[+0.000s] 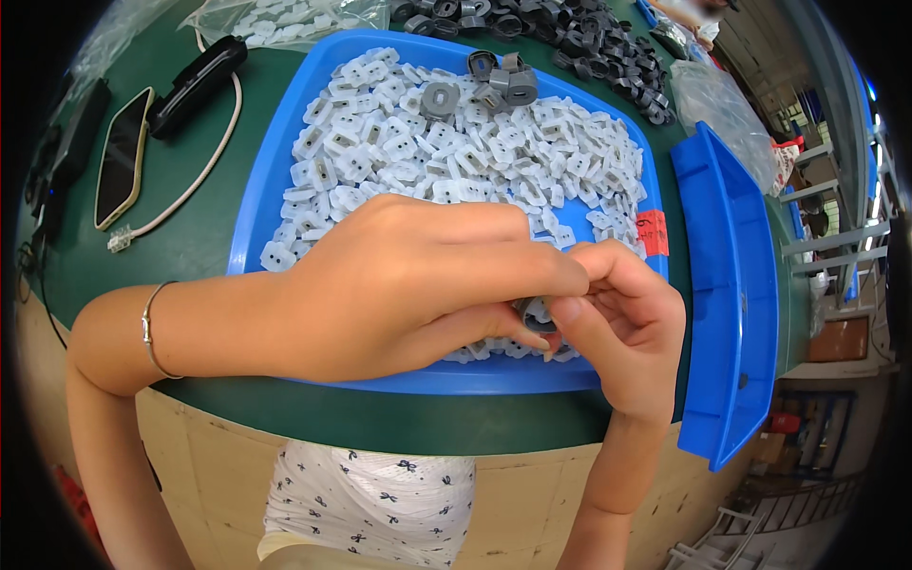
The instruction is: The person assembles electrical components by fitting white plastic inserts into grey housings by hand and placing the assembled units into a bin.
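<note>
Showing at left a flat, glass-faced phone (pixel 124 159) and a smooth white cable (pixel 211 166) on a green tabletop (pixel 408 421). Seeing next a glossy blue plastic tray (pixel 437 382), heaped with small translucent white pieces (pixel 408 157) and topped by a few matte grey rings (pixel 440 100); at right, a long, hollow blue bin (pixel 727 285). Holding the left hand (pixel 418 280) nearly closed above the tray's near side, pinching a rounded grey part (pixel 539 322) between thumb and fingers. Holding the right hand (pixel 632 328) curled, with fingertips at the part's right edge; being unable to tell whether also gripping.
</note>
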Demonstrator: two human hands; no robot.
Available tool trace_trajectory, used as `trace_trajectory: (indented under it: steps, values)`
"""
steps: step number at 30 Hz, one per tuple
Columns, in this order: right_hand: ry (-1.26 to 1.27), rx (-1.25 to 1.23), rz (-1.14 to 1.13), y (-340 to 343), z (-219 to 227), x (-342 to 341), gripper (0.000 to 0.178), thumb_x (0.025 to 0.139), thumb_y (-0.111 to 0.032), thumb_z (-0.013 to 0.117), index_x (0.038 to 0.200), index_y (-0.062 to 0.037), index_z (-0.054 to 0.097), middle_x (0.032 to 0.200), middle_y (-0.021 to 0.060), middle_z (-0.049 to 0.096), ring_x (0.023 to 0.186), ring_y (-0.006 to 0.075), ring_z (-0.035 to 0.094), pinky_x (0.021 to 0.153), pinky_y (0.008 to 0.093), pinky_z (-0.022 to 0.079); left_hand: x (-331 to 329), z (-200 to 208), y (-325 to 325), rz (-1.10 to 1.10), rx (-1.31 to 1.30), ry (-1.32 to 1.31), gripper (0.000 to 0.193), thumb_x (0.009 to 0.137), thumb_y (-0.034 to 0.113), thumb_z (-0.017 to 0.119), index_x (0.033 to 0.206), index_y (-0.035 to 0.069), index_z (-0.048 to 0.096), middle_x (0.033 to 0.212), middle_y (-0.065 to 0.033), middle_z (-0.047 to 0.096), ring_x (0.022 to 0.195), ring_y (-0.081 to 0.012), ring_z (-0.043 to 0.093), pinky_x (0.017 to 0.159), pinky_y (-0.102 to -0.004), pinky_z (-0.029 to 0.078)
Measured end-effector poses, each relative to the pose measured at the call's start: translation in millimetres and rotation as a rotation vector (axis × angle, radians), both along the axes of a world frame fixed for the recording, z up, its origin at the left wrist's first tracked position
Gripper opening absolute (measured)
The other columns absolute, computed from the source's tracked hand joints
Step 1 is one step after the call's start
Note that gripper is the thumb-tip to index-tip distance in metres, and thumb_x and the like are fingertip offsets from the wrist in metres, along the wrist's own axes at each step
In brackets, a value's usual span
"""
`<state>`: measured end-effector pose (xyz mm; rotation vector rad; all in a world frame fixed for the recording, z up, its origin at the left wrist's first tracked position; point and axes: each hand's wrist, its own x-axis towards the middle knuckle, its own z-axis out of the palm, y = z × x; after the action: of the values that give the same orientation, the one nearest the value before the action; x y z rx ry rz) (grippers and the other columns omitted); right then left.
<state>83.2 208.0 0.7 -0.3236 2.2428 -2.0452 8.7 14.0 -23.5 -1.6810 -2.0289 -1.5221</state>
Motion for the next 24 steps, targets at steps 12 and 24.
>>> trace_trajectory:
  steps: [12,24]
  values:
    - [-0.197,-0.185,0.010,-3.3,4.6,2.2,0.022,0.084,0.005,0.060,0.105,0.0042,0.054,0.090,0.0076,0.062,0.080,0.0116,0.062,0.063,0.0216,0.052,2.7,-0.8,0.4,-0.030,-0.115,-0.021,0.042,0.073,-0.003,0.064,0.114,0.008,0.063,0.072,-0.0038,0.052,0.060,-0.0138,0.058,0.052,-0.0245,0.049]
    - [-0.109,-0.060,0.006,-6.8,1.4,2.8,0.018,0.083,0.006,0.057,0.101,0.0045,0.053,0.085,0.0085,0.063,0.070,0.0111,0.062,0.056,0.0225,0.052,0.4,-0.6,-1.4,-0.021,-0.188,0.065,0.044,0.072,-0.004,0.064,0.115,0.009,0.062,0.073,-0.0031,0.054,0.060,-0.0148,0.059,0.050,-0.0251,0.048]
